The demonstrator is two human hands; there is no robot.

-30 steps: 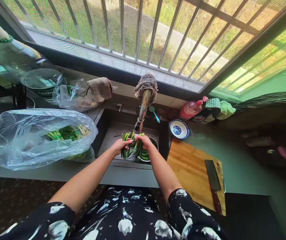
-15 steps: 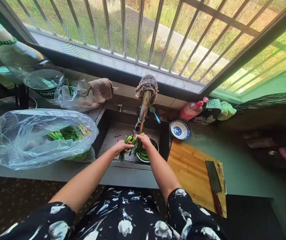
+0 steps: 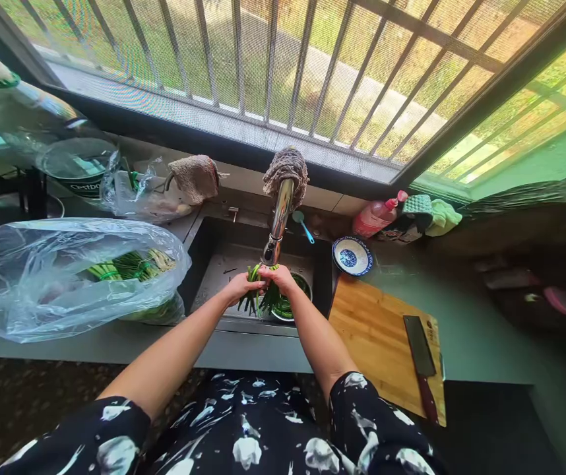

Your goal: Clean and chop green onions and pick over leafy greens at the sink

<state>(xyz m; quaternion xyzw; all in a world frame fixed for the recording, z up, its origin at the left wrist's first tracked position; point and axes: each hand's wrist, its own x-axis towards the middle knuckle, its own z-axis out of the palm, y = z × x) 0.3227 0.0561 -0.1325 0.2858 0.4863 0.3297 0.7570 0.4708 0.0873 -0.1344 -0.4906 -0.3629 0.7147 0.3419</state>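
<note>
1. The left hand (image 3: 240, 286) and the right hand (image 3: 277, 277) are both closing their fingers around one bunch of green stalks (image 3: 258, 298), holding it in the sink (image 3: 223, 260) directly under the tap (image 3: 277, 224).
2. The stalks are hanging downward from the two grips, their lower ends fanning out above a metal bowl (image 3: 287, 305) sitting at the right front corner of the sink (more greens are lying in it).
3. Whether water is running cannot be told from this view; a good rinse is probably calling for the flow to be striking the bunch just below the fingers.
4. Loosening the grip slightly and rolling the stalks between the hands is likely helping water reach the inner ones; a tight clamp is risking bruising.
5. Keeping the bunch over the bowl is catching any stalk that slips.
6. A cutting board (image 3: 382, 336) with a cleaver (image 3: 419, 359) is lying on the worktop right of the sink; a plastic bag (image 3: 40, 277) of further greens is resting on the left.
</note>
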